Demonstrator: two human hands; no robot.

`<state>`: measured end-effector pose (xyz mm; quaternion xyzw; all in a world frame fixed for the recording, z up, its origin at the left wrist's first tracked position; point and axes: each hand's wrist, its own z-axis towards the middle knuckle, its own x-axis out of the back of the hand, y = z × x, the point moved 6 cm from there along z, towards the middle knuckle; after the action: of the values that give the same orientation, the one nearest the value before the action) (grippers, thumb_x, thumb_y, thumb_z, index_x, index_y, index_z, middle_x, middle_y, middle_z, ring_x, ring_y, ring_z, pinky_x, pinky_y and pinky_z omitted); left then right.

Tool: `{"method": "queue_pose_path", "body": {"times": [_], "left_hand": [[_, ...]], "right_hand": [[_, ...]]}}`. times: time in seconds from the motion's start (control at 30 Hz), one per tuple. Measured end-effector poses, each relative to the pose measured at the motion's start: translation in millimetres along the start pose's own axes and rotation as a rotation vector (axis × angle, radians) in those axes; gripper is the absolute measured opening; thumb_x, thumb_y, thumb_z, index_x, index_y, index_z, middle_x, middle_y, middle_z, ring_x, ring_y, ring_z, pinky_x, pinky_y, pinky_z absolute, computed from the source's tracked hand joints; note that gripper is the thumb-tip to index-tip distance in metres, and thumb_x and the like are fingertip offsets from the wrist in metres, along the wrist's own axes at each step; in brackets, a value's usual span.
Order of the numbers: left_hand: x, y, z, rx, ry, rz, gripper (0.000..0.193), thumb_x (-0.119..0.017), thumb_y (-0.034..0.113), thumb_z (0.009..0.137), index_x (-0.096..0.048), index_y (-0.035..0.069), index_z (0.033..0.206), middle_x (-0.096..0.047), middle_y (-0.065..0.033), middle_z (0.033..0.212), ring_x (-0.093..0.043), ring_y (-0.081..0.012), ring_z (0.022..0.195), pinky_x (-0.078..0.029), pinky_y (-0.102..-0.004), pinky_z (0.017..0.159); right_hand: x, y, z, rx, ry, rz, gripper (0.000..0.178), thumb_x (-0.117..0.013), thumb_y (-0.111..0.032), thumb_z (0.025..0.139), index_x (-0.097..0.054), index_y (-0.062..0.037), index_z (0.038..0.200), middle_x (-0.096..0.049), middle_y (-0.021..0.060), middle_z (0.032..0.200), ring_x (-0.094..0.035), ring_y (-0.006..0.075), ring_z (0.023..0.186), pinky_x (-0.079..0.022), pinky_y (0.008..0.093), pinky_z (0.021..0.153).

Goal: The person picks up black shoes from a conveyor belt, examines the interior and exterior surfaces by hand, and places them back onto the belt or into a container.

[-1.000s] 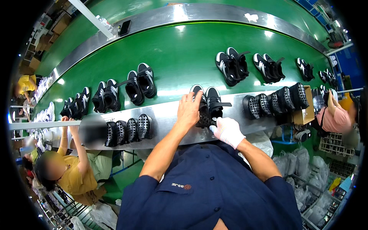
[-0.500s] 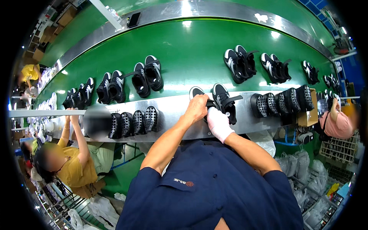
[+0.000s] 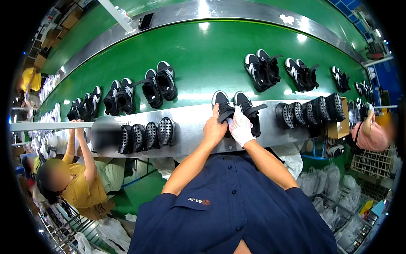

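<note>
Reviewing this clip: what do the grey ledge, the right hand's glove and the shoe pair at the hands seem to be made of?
Grey ledge: metal, perhaps steel, with a smooth sheen and pale reflections.
Glove: probably matte knit fabric, judging by its fine stripes.
Shoe pair: dull black, likely textile or synthetic leather, smoother and paler around the toes; too small to settle.

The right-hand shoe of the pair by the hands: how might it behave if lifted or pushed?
The right-hand shoe probably won't roll, since it sits sole-down with its opening upward. Its upper may give under a squeeze, as the collar looks soft around a hollow opening. Its strap juts out loose to the right, so it could swing or snag.
</note>
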<state>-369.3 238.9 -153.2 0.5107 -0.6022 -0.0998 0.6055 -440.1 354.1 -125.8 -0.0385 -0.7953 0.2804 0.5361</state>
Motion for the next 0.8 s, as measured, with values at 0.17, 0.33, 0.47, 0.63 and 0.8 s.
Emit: {"method": "queue_pose_path", "body": {"times": [0.17,0.33,0.47,0.63,0.8], "left_hand": [[-12.5,-13.0,9.6,-0.079,0.035,0.196,0.082,-0.074,0.011,0.08,-0.044,0.023,0.155,-0.068,-0.0239,0.09,-0.07,-0.0447,0.082,-0.055,-0.0542,0.074],[0.8,-11.0,6.8,-0.064,-0.068,0.303,0.083,-0.074,0.009,0.077,-0.047,0.029,0.153,-0.066,-0.0221,0.091,-0.069,-0.0431,0.086,-0.055,-0.0529,0.074],[-2.9,-9.9,13.3,-0.105,-0.028,0.232,0.076,-0.066,0.006,0.083,-0.048,0.033,0.152,-0.065,-0.0231,0.095,-0.068,-0.0423,0.09,-0.056,-0.0515,0.079],[3.0,-42.9,21.0,-0.126,-0.068,-0.065,0.074,-0.065,0.001,0.08,-0.052,0.023,0.149,-0.07,-0.0261,0.095,-0.068,-0.0443,0.093,-0.054,-0.0518,0.086],[2.0,-47.7,18.3,-0.129,0.033,-0.258,0.074,-0.057,-0.004,0.08,-0.044,0.013,0.151,-0.069,-0.0305,0.097,-0.067,-0.0495,0.094,-0.054,-0.0537,0.085]], "right_hand": [[-16.1,16.3,4.7,-0.019,0.012,-0.041,0.036,-0.072,-0.028,0.091,-0.056,0.0002,0.108,-0.069,0.0286,0.083,-0.069,0.0475,0.085,-0.054,0.054,0.074],[4.6,4.9,4.8,0.394,0.254,0.255,0.043,-0.069,-0.005,0.084,-0.062,-0.0034,0.127,-0.066,0.0225,0.123,-0.061,0.0405,0.12,-0.048,0.0473,0.106],[12.3,-18.5,17.0,0.758,0.066,0.169,0.044,-0.062,0.006,0.069,-0.07,-0.0098,0.109,-0.07,0.0137,0.112,-0.062,0.0379,0.114,-0.05,0.0456,0.102],[14.6,-43.5,10.5,0.971,-0.068,-0.126,0.036,-0.066,0.002,0.065,-0.07,-0.0128,0.098,-0.069,0.0074,0.104,-0.063,0.0325,0.103,-0.052,0.0447,0.09],[-12.4,-65.4,12.7,0.949,-0.081,-0.27,0.04,-0.068,-0.001,0.068,-0.067,-0.0089,0.108,-0.068,0.0109,0.11,-0.061,0.0317,0.109,-0.048,0.0477,0.092]]}}
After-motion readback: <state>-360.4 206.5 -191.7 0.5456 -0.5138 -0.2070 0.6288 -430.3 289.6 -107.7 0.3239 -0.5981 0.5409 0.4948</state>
